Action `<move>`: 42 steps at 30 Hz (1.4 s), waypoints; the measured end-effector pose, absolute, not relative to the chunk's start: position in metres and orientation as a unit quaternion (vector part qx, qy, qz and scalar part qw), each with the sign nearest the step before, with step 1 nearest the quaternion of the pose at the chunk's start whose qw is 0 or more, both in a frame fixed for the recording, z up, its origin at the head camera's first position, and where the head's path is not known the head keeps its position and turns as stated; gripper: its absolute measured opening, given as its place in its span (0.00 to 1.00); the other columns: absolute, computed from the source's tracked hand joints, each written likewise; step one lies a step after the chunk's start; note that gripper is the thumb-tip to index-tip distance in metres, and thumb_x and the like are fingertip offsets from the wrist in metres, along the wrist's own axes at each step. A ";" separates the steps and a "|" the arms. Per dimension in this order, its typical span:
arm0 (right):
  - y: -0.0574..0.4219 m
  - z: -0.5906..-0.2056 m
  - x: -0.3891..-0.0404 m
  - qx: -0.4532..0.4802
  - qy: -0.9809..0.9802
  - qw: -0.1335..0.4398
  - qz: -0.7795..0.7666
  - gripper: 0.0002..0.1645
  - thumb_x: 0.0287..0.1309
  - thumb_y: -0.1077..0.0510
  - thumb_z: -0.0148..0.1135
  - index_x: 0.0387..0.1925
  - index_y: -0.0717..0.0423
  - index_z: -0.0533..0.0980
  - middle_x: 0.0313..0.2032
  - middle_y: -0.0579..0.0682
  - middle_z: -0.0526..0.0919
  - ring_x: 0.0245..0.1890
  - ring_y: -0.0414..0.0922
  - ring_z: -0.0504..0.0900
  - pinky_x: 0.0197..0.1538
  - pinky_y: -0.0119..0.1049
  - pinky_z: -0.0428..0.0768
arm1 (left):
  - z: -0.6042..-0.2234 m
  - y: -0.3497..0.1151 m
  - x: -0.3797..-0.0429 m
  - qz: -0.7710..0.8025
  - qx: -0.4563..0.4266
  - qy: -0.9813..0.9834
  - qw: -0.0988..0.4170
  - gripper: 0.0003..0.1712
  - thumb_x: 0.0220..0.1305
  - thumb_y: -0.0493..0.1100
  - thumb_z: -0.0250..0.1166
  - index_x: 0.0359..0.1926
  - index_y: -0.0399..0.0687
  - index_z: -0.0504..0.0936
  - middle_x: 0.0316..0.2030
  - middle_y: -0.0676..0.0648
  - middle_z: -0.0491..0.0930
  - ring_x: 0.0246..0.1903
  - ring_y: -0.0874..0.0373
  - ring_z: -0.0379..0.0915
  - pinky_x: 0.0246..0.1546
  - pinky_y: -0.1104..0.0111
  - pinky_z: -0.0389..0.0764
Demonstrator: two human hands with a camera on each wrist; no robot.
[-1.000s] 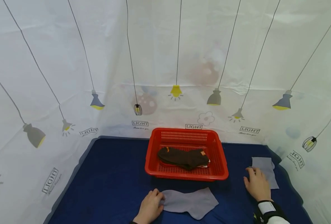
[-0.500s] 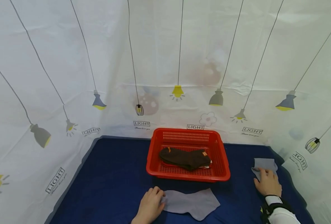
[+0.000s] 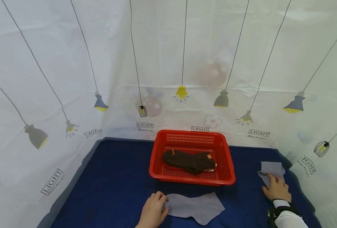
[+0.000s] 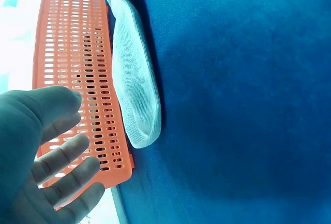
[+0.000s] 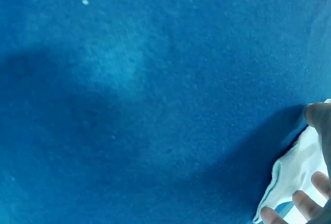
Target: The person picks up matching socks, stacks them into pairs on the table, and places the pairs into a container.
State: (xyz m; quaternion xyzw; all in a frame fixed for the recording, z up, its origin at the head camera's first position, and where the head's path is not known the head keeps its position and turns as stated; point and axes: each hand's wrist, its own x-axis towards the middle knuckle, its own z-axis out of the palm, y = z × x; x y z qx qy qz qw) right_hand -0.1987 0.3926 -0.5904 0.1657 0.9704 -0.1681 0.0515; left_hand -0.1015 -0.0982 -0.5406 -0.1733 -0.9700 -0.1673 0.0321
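In front of the basket, a grey sock (image 3: 195, 207) lies flat on the dark blue cloth. My left hand (image 3: 152, 210) is beside its left end, fingers relaxed. The left wrist view shows that hand's fingers (image 4: 72, 180) spread and apart from the sock (image 4: 135, 79). At the far right lies a second grey sock (image 3: 272, 167), its near part covered by my right hand (image 3: 276, 190). Loosely bent fingers of that hand rest over the fabric. In the right wrist view, the thumb (image 5: 316, 114) is at the edge of the sock (image 5: 295, 169).
A red perforated basket (image 3: 191, 180) stands at the back middle and holds dark brown socks (image 3: 189, 161). The dark blue cloth (image 3: 114, 177) covers the table. A white curtain printed with lamps (image 3: 168, 57) surrounds the table on the back and sides.
My right hand has moved right, from the sock's left side to over its near part, which it now covers. The left hand has barely moved.
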 end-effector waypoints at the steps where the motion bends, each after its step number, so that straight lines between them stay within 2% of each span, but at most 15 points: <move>1: 0.394 -0.592 -0.199 0.170 0.970 0.055 -0.168 0.41 0.49 0.53 0.61 0.62 0.60 0.55 0.58 0.70 0.54 0.54 0.76 0.56 0.46 0.69 0.64 | -0.541 -0.098 -0.101 -0.167 -0.175 -0.970 0.035 0.12 0.48 0.46 0.70 0.35 0.55 0.79 0.35 0.56 0.70 0.30 0.62 0.65 0.28 0.69 0.67; 6: 0.398 -0.590 -0.200 0.189 0.963 0.075 -0.176 0.44 0.48 0.52 0.63 0.63 0.60 0.53 0.60 0.70 0.50 0.56 0.76 0.51 0.48 0.72 0.59 | -0.543 -0.097 -0.100 -0.168 -0.181 -0.968 0.037 0.13 0.47 0.47 0.70 0.36 0.54 0.79 0.36 0.55 0.71 0.32 0.60 0.66 0.29 0.68 0.68; 13: 0.399 -0.591 -0.195 0.218 0.952 0.101 -0.189 0.43 0.51 0.52 0.61 0.63 0.60 0.52 0.60 0.71 0.49 0.55 0.76 0.53 0.50 0.71 0.59 | -0.544 -0.093 -0.097 -0.154 -0.166 -0.974 -0.018 0.16 0.47 0.49 0.70 0.39 0.56 0.78 0.41 0.54 0.73 0.37 0.57 0.71 0.32 0.65 0.72; 20: 0.403 -0.594 -0.197 0.229 0.949 0.111 -0.186 0.35 0.53 0.54 0.57 0.60 0.62 0.57 0.54 0.73 0.53 0.52 0.76 0.55 0.46 0.69 0.63 | -0.544 -0.090 -0.097 -0.143 -0.165 -0.975 -0.039 0.21 0.48 0.52 0.69 0.45 0.56 0.78 0.49 0.51 0.73 0.44 0.54 0.72 0.39 0.60 0.74; 25: 0.404 -0.593 -0.199 0.233 0.949 0.102 -0.189 0.27 0.54 0.57 0.53 0.55 0.62 0.63 0.51 0.74 0.57 0.50 0.75 0.58 0.43 0.67 0.65 | -0.546 -0.091 -0.099 -0.139 -0.178 -0.974 -0.026 0.24 0.49 0.52 0.68 0.48 0.55 0.77 0.52 0.49 0.72 0.47 0.52 0.71 0.41 0.58 0.74; 31: 0.400 -0.591 -0.198 0.233 0.949 0.102 -0.188 0.17 0.54 0.61 0.49 0.46 0.63 0.67 0.46 0.72 0.66 0.46 0.72 0.65 0.39 0.64 0.69 | -0.546 -0.092 -0.103 -0.129 -0.191 -0.973 0.000 0.24 0.48 0.52 0.69 0.47 0.54 0.76 0.52 0.48 0.71 0.48 0.51 0.70 0.40 0.58 0.74; 36: 0.399 -0.587 -0.197 0.209 0.953 0.103 -0.194 0.16 0.53 0.62 0.47 0.43 0.66 0.68 0.42 0.71 0.70 0.42 0.71 0.69 0.38 0.60 0.70 | -0.544 -0.089 -0.107 -0.134 -0.191 -0.972 0.009 0.23 0.49 0.52 0.68 0.47 0.53 0.77 0.52 0.48 0.72 0.48 0.51 0.70 0.42 0.57 0.73; 42: 0.397 -0.578 -0.196 0.140 0.963 0.084 -0.215 0.15 0.47 0.62 0.49 0.36 0.68 0.71 0.35 0.69 0.76 0.32 0.62 0.76 0.35 0.54 0.71 | -0.542 -0.089 -0.107 -0.135 -0.180 -0.974 -0.007 0.23 0.48 0.51 0.69 0.48 0.53 0.77 0.52 0.48 0.72 0.49 0.51 0.70 0.42 0.56 0.73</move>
